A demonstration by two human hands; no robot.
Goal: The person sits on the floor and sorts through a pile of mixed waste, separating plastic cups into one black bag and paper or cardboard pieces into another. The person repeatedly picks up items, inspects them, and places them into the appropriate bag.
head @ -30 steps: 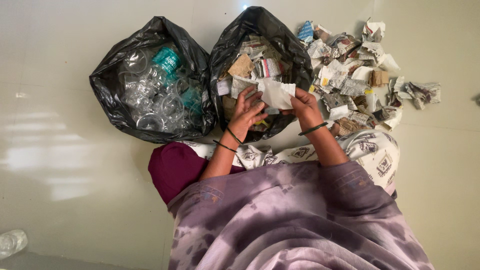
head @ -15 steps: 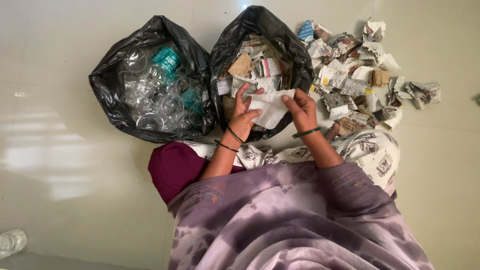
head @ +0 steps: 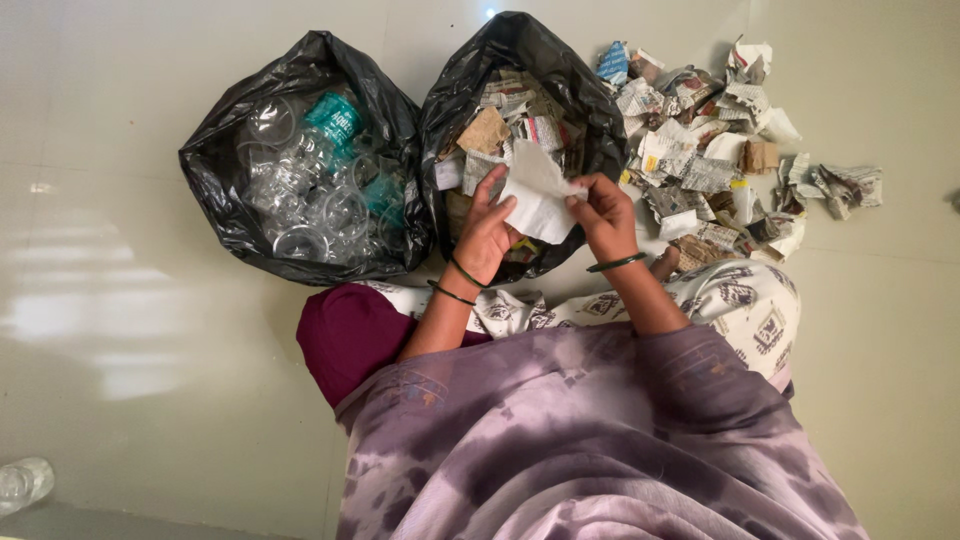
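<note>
1. Both hands pinch one white paper sheet just above the mouth of the right black bag: left hand grips its left edge, right hand its right edge
2. That bag looks well filled with paper and card scraps; the left black bag holds clear plastic bottles
3. A large paper pile lies on the floor to the right, so I'd judge much sorting remains
4. The bags' depth is hidden, and a clear bottle is cut off at the lower left corner
</note>
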